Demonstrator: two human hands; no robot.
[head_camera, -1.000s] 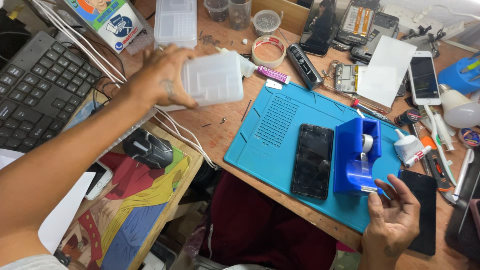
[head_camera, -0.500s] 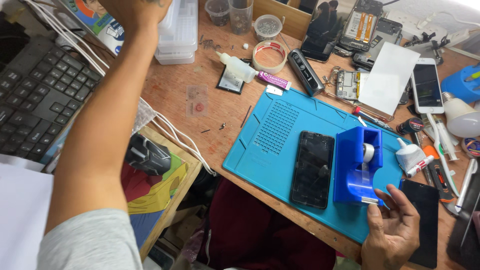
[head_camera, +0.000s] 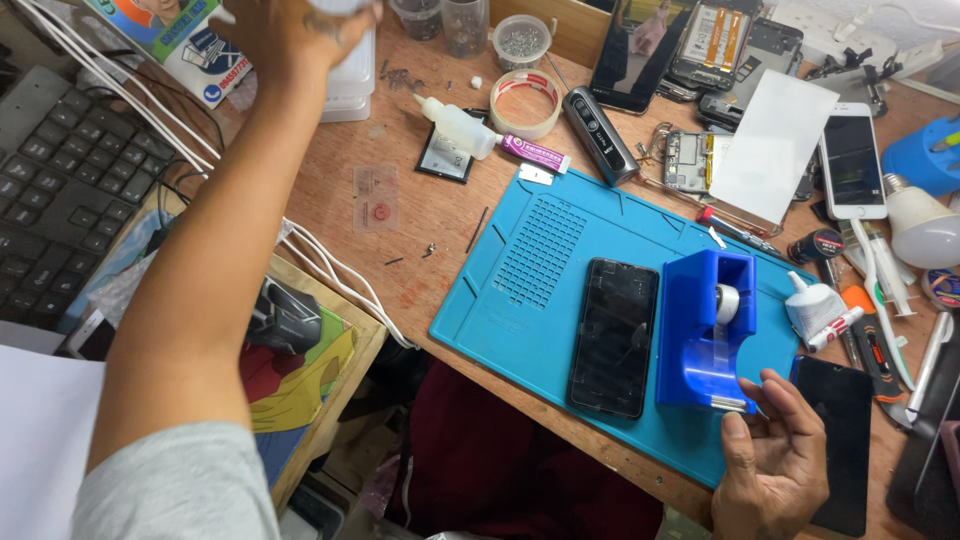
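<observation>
My left hand (head_camera: 290, 30) reaches to the far top edge of the desk and grips a translucent plastic box (head_camera: 340, 6) over a stack of similar boxes (head_camera: 350, 80). My right hand (head_camera: 770, 455) rests at the near edge, its loosely curled fingertips at the cutter end of a blue tape dispenser (head_camera: 705, 330). Whether it pinches any tape is unclear. The dispenser stands on a blue work mat (head_camera: 530, 290), with a black phone (head_camera: 615, 335) lying face up just to its left.
A keyboard (head_camera: 60, 200) and white cables (head_camera: 330, 270) lie at left. A glue bottle (head_camera: 460, 125), tape ring (head_camera: 527, 100), phone parts, a white phone (head_camera: 852, 160), tubes and hand tools crowd the back and right. Another black phone (head_camera: 840, 440) lies by my right hand.
My left hand carried the translucent box from mid-desk up and away to the stack at the far edge. My right hand stayed at the dispenser's front.
</observation>
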